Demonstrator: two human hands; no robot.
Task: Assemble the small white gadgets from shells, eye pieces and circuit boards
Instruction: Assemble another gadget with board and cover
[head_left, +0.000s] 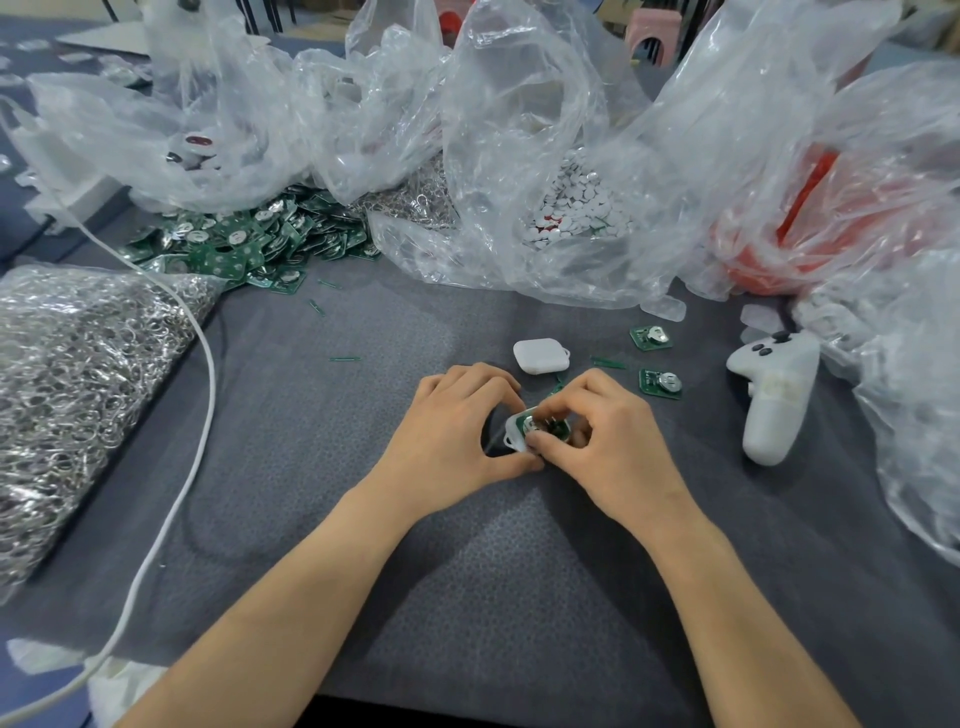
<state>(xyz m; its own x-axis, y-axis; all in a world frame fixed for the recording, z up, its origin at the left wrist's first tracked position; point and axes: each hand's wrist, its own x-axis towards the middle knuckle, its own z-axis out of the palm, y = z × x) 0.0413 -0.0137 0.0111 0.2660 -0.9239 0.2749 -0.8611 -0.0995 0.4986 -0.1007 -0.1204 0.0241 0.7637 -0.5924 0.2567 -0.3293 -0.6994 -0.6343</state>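
Both hands meet over a small white shell (514, 432) with a green circuit board (540, 422) lying in it, just above the grey table mat. My left hand (457, 426) grips the shell's left side between thumb and fingers. My right hand (602, 431) pinches the board and the shell's right side, thumb on top. A closed white gadget (540, 355) lies just behind the hands. Two loose circuit boards (660, 383) (650, 336) lie to the right of it.
A heap of green circuit boards (249, 239) lies at the back left. Clear plastic bags hold white round pieces (576, 208), metal rings (78, 374) and red parts (789, 234). A white controller (774, 395) lies at the right. A white cable (202, 395) crosses the left side.
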